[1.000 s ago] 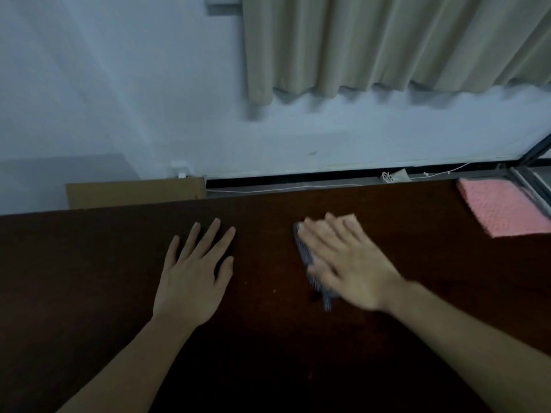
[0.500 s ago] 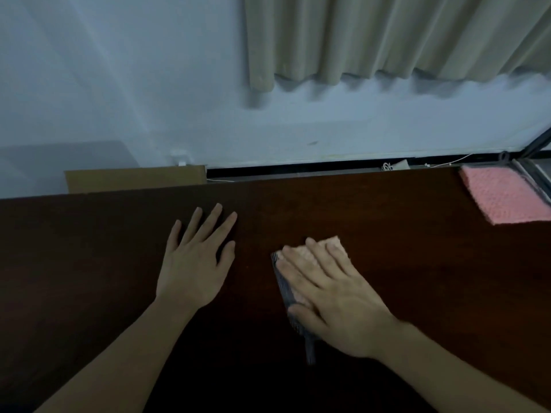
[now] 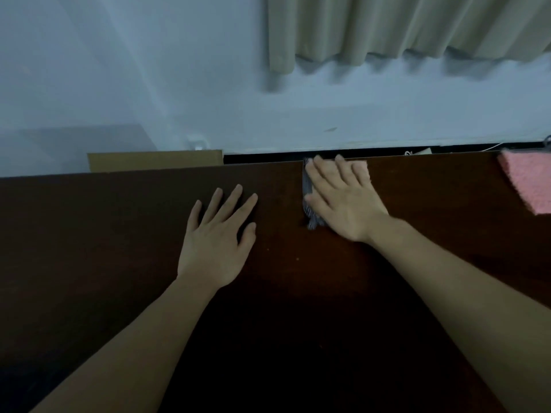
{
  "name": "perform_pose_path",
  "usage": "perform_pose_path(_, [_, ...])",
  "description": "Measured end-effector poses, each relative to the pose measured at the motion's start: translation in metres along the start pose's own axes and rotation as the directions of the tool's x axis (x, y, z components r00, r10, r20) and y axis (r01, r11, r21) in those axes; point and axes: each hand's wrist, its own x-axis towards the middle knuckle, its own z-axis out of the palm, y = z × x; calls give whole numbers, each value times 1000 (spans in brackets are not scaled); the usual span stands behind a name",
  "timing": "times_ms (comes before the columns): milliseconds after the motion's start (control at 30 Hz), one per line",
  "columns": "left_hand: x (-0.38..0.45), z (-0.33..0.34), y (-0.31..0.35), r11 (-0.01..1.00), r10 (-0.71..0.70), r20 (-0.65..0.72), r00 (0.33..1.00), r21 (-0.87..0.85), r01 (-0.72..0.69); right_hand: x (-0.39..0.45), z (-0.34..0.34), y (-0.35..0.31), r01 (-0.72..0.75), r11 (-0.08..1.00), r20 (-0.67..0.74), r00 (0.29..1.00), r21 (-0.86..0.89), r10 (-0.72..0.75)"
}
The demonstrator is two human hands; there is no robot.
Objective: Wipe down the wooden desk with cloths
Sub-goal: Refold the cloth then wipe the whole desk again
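Head: cloth (image 3: 363, 172) under right hand (image 3: 343, 198)

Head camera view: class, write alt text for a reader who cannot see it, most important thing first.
A person's right hand presses a folded cloth flat against the far edge of a dark wooden desk, while the left hand rests open on the wood beside it. A pink cloth lies at the desk's far right, below a beige curtain.

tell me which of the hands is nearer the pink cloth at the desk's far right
Right. The right hand is mid-desk on another cloth, apart from the pink cloth; the left hand lies farther left.
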Motion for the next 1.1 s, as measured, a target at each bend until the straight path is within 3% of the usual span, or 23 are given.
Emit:
perform_pose_path(167, [0, 0, 0, 1000, 5, -12, 1000, 1, -5, -97, 25, -41, 274, 961, -10, 961, -35, -275])
perform_pose_path(267, [-2, 1, 0, 1000, 14, -41, 999, -12, -14, -105, 30, -36, 329, 944, 2, 944, -35, -329])
perform_pose_path(467, [0, 1, 0, 1000, -6, 0, 1000, 9, 6, 3, 3, -6, 72, 997, -54, 996, -34, -74])
perform_pose_path(600, [0, 2, -1, 1000, 3, -21, 1000, -4, -3, 36, -2, -12, 12, 1000, -40, 999, -7, -12])
perform_pose_path(733, [3, 1, -1, 1000, 5, -12, 1000, -8, -5, -6, 3, -33, 34, 999, -10, 999, -23, -34])
perform_pose_path(900, [-3, 2, -7, 992, 40, -78, 996, -118, -49, -94, 27, -68, 257, 966, 6, 966, -30, -257])
perform_pose_path(1000, [-5, -5, -12, 979, 28, -93, 995, -197, -46, -89, 27, -63, 303, 953, 7, 953, -18, -303])
perform_pose_path(1100, [-7, -15, -29, 993, -13, -80, 997, -117, 3, -44, 17, -51, 235, 971, -29, 971, -34, -236])
